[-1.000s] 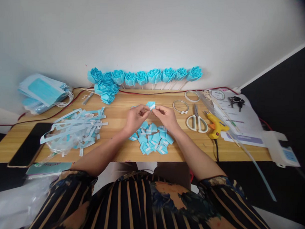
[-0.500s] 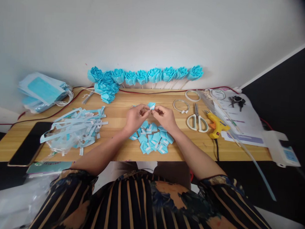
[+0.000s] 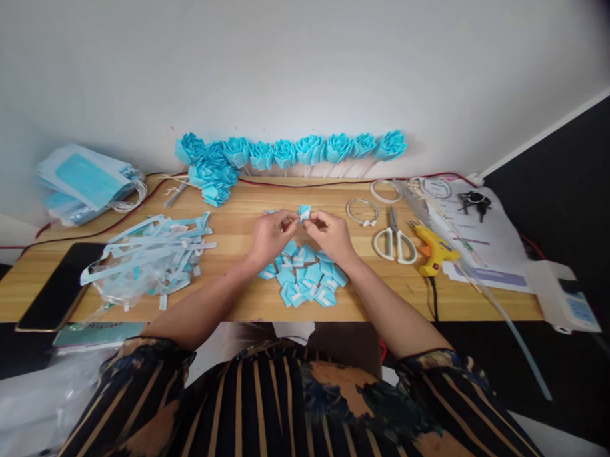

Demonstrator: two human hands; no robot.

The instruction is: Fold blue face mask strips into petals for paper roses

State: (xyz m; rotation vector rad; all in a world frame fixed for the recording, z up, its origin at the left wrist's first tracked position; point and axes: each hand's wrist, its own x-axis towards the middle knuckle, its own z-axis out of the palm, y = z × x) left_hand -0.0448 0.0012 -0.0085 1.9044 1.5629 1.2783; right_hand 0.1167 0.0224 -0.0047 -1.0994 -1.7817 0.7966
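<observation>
Blue piece, small and folded, with a white patch: held just above the table, beyond a loose pile of similar folded pieces.
Left hand: grip together, thumb and fingertips clamped on the lower left of the piece. Right hand: grip likewise clamped, on its lower right.

Surface: light wood grain, long and narrow, its far edge by a plain pale wall. Dark area at far right of the room.
Far edge: row of blue flowers on thin sticks, with more bunched at the left end; a red and black cord runs along the back.
Left side: stack of blue masks, heap of cut strips, dark phone at the near edge.
Right side: two rings, open scissors with white handles, yellow glue gun, keys lying on papers.

Compared with the earlier frames: the piece shows narrower, where it was spread wider between the fingers a second ago. Both hands have stayed in nearly the same place. Pile, flowers and tools unchanged.
</observation>
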